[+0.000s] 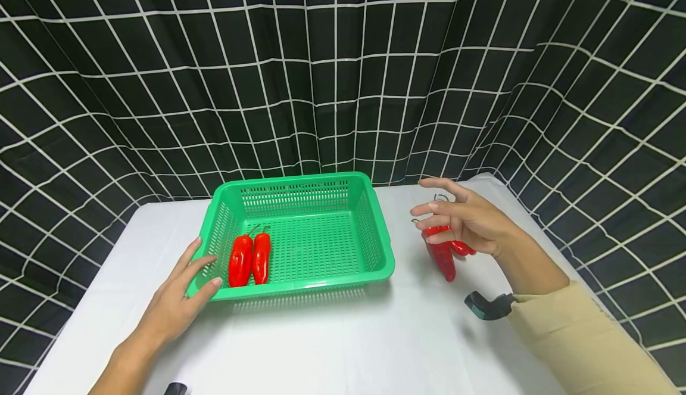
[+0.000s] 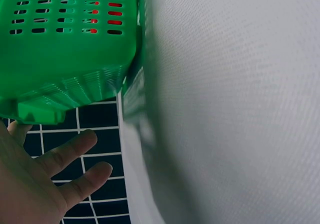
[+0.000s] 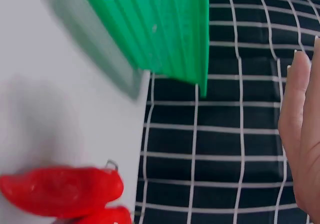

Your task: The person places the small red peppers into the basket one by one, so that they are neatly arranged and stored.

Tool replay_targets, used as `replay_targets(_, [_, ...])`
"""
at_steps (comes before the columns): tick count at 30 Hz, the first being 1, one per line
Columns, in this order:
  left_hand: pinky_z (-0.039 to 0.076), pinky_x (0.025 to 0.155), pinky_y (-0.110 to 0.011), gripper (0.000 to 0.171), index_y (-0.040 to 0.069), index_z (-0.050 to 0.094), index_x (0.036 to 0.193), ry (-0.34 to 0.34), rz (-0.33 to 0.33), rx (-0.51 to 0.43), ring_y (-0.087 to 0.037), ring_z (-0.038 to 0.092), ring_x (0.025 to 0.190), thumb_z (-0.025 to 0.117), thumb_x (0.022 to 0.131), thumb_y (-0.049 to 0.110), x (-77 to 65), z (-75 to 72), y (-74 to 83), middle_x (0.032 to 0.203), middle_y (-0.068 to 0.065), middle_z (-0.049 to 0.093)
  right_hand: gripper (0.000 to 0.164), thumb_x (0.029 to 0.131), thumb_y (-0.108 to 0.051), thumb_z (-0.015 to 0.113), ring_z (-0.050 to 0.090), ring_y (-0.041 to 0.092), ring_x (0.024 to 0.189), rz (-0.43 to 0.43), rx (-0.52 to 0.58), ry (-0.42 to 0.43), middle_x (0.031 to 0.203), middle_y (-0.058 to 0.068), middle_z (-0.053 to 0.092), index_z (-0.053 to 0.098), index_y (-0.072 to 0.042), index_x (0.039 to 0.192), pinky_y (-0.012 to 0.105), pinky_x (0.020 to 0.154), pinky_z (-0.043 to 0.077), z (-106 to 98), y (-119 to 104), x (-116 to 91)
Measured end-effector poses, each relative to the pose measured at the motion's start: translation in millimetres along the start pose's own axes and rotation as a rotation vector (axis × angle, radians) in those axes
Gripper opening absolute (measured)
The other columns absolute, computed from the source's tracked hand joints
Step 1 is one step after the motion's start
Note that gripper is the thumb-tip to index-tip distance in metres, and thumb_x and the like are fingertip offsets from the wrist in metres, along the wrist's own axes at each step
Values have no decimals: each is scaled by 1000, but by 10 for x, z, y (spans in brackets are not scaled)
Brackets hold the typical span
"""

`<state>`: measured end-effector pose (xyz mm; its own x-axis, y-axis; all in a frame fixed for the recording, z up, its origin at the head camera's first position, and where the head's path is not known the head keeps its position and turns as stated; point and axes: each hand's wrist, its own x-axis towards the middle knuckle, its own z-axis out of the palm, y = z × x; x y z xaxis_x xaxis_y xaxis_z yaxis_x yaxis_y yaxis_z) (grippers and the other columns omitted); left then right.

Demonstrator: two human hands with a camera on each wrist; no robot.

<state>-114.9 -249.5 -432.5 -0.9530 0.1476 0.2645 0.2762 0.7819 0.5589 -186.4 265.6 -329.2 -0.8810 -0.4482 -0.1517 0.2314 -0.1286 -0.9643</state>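
My left hand (image 1: 174,302) rests at the left front corner of a green plastic basket (image 1: 316,283), its thumb and fingers at the rim. In the left wrist view, two fingers extend straight beside the basket wall. Two red peppers (image 1: 240,262) with thin stems lie side by side in the basket's left part. To the right, my right hand (image 1: 466,219) hovers above more red peppers (image 1: 443,261) on the table, its fingers spread and slightly bent, holding nothing. That hand partly hides these peppers. The right wrist view shows two of them (image 3: 62,189) close together, below the hand.
A white cloth covers the table (image 1: 332,341). Black curtains (image 1: 332,73) with a white grid stand behind and at both sides. Beneath the right wrist, a dark device (image 1: 488,307) sticks out from the beige sleeve (image 1: 584,335).
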Motion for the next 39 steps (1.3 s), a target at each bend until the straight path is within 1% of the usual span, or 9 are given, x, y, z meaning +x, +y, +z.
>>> replay_targets(3, [37,84,-70,43,15,56,132,3,1,0,-42,37,130,60,95,36,3,6,-4,158,1,18,50,98,-8,53,64,38,101,-8,5,26,117,19,63,35,-18,144,50,77,53,-112,1,-21])
replay_targets(7, [37,84,-70,43,15,56,132,3,2,4,-42,37,130,60,95,35,7,16,-14,158,1,18,51,98,-10,53,63,37,104,-1,-10,66,117,16,63,35,-20,144,48,77,54,-260,0,-55])
replay_targets(10, [37,84,-70,43,15,55,132,2,3,7,-42,38,130,60,95,35,10,17,-17,158,1,18,50,99,-9,52,63,36,105,-3,0,68,117,16,63,36,-21,144,48,76,54,-367,10,-77])
replay_targets(16, [37,84,-69,42,15,56,131,7,6,7,-42,38,130,60,95,35,15,19,-18,158,1,18,47,100,-8,48,64,35,103,-17,33,44,119,17,63,38,-22,143,47,76,54,-567,42,-106])
replay_targets(23, [37,84,-70,43,14,56,132,1,5,10,-42,38,130,60,95,35,8,13,-8,158,1,18,48,101,-9,47,64,37,101,-28,8,71,122,17,62,36,-22,145,47,75,54,-761,73,-125])
replay_targets(28, [36,85,-70,43,14,56,132,2,8,10,-42,37,130,60,95,36,7,14,-9,158,0,18,49,100,-9,48,66,35,99,-55,-16,121,118,15,64,35,-23,145,46,75,54,-908,103,-154])
replay_targets(31, [36,85,-70,42,14,56,131,3,11,7,-42,37,131,60,95,35,13,19,-13,158,1,18,50,100,-11,51,66,32,99,-62,-30,172,116,11,65,35,-25,145,45,74,55,-1012,112,-174])
replay_targets(36, [36,85,-70,43,14,56,132,0,10,8,-42,37,131,60,95,35,12,21,-18,159,1,17,56,98,-18,57,67,27,98,-34,-82,273,115,4,67,31,-28,147,46,75,54,-1191,133,-180])
replay_targets(39, [36,85,-70,43,14,55,132,-2,7,8,-42,37,131,60,95,36,9,18,-20,159,1,17,59,97,-20,60,67,26,97,-14,-124,306,115,3,67,31,-28,147,50,78,51,-1295,160,-173])
